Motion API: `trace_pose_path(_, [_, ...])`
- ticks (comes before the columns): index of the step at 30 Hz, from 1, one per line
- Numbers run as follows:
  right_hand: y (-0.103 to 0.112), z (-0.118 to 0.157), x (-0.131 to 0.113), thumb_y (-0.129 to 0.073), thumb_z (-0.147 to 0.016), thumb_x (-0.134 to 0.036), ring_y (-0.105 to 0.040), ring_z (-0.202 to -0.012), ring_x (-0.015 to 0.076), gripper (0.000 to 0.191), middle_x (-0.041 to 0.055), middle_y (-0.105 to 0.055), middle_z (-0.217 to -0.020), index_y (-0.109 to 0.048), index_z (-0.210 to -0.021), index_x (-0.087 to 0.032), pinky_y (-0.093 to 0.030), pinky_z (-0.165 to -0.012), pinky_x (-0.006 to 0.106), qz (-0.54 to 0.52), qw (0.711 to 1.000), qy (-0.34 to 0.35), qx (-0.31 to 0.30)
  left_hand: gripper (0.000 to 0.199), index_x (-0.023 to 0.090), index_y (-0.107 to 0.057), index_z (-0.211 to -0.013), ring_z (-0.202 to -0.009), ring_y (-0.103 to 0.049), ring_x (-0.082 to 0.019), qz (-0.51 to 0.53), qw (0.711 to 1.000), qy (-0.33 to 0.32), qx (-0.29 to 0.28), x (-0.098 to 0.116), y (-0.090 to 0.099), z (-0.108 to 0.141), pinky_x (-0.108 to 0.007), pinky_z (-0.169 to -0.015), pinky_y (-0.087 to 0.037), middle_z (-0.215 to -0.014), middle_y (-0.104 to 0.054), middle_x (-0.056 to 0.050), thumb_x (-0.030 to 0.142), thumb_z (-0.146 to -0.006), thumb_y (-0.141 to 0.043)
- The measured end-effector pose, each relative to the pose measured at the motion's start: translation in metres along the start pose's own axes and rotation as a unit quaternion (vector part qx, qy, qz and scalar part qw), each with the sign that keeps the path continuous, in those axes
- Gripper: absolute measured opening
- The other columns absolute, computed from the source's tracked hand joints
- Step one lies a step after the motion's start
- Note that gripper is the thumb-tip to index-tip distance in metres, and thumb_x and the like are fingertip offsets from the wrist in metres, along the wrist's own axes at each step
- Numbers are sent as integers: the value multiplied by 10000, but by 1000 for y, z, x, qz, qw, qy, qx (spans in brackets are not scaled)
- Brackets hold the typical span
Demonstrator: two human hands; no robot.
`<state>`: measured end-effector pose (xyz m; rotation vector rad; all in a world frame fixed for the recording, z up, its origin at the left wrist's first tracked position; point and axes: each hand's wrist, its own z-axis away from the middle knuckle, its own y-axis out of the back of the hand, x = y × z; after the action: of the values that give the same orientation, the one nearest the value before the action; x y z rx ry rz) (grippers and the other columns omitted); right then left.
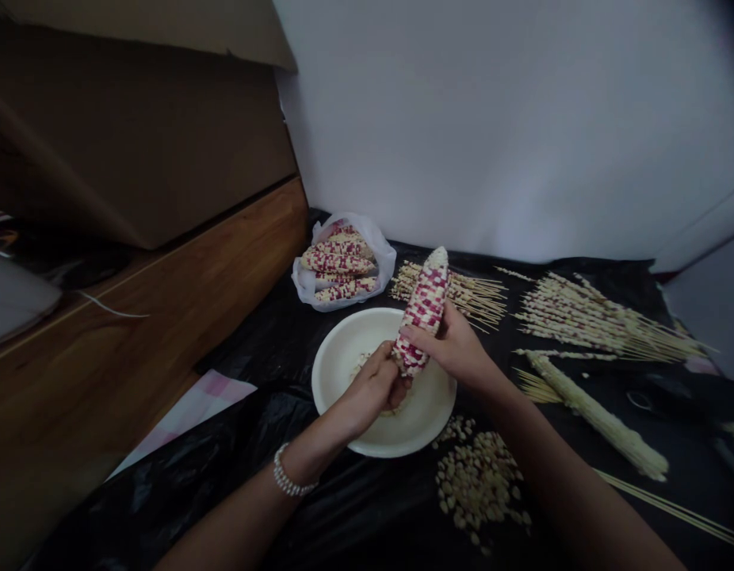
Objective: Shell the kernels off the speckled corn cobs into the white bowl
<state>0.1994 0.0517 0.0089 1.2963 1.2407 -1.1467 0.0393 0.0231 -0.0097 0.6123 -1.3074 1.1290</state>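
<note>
A corn cob [426, 305] with purple-red and cream kernels is held upright, leaning a little right, above a white bowl [331, 381]. My right hand [456, 345] grips its right side, thumb across the front. At the cob's lower end my left hand [379, 381] has its fingers curled against it; a beaded bracelet circles that wrist. Some loose kernels [361, 363] lie in the bowl, partly hidden behind my left hand.
Behind the bowl, a plastic bag [384, 254] holds several cobs. Skewered kernels [569, 313] lie at the right, near a bare cob [610, 420] and thin sticks [670, 503]. Loose kernels [479, 480] are heaped on black plastic sheeting [367, 507]. A cardboard box [165, 135] stands left.
</note>
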Motion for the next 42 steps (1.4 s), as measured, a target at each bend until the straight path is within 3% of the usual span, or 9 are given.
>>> trace_pose_path(4, [3, -1, 1, -869, -671, -480, -639, -858, 217, 513, 17, -690, -950, -586, -1024, -240, -554, -848, 405, -9, 1000, -8, 2, 448, 200, -496, -1073, -448, -275, -61, 70, 997, 35, -24, 7, 2, 2, -254, -487, -147, -632, -473, 72, 205, -633, -577])
trace_pose_path(8, [5, -2, 1, -868, -678, -477, -642, -919, 238, 529, 29, -694, -995, -583, -1058, -247, -546, -871, 410, 6, 1000, 14, 14, 314, 190, -525, -1001, -495, -353, -69, 121, 991, 35, -47, 14, 2, 6, -259, -507, -187, -741, -572, 15, 365, -764, -636])
trace_pose_path(11, [4, -2, 0, -871, -665, -474, -648, -902, 242, 536, 29, -692, -973, -577, -1051, -245, -552, -835, 408, 7, 1000, 20, 16, 351, 200, -507, -945, -473, -329, -64, 111, 992, 30, -41, 13, 2, 4, -261, -495, -162, -723, -566, 17, 521, -861, -622])
trace_pose_path(19, [2, -2, 2, -869, -678, -469, -660, -915, 241, 547, 41, -707, -1021, -590, -1091, -244, -556, -880, 430, 12, 999, 27, 14, 221, 202, -469, -944, -451, -326, -58, 74, 996, 23, -34, 9, 1, 0, -257, -470, -161, -713, -544, 19, 408, -907, -542])
trace_pose_path(23, [1, 1, 4, -863, -692, -470, -659, -922, 243, 567, 39, -707, -1030, -584, -1132, -247, -544, -898, 439, 41, 999, 25, 14, 273, 203, -490, -1011, -443, -290, -64, 26, 1000, 11, -11, 4, 2, 0, -254, -459, -141, -653, -476, 49, 461, -926, -520])
trace_pose_path(28, [-4, 4, 2, -871, -681, -459, -658, -933, 246, 583, 38, -700, -1035, -570, -1135, -250, -537, -895, 426, 61, 998, 28, 5, 249, 204, -496, -989, -448, -259, -73, -11, 1000, -7, 5, -2, 3, -2, -255, -469, -164, -605, -428, 63, 442, -915, -507])
trace_pose_path(32, [-6, 2, 2, -871, -663, -454, -656, -908, 234, 556, 25, -701, -996, -575, -1087, -249, -550, -856, 400, 7, 1000, 2, -4, 171, 216, -466, -932, -443, -238, -70, 23, 999, 29, 25, 0, 1, 0, -256, -476, -156, -572, -386, 78, 303, -804, -541])
trace_pose_path(37, [-1, -1, 2, -873, -656, -457, -650, -850, 212, 513, 9, -702, -934, -583, -1017, -235, -559, -828, 383, -7, 1000, 0, 8, 458, 198, -500, -1012, -465, -311, -66, 79, 995, 55, 15, 10, 0, 4, -248, -482, -146, -620, -473, 63, 175, -557, -547])
trace_pose_path(42, [3, -4, 3, -885, -645, -475, -662, -873, 221, 542, 18, -710, -953, -572, -1018, -239, -568, -831, 394, -19, 1000, 7, 10, 301, 187, -519, -960, -463, -316, -51, 141, 989, 44, -25, 19, 1, 7, -253, -478, -172, -708, -562, 28, 287, -691, -610])
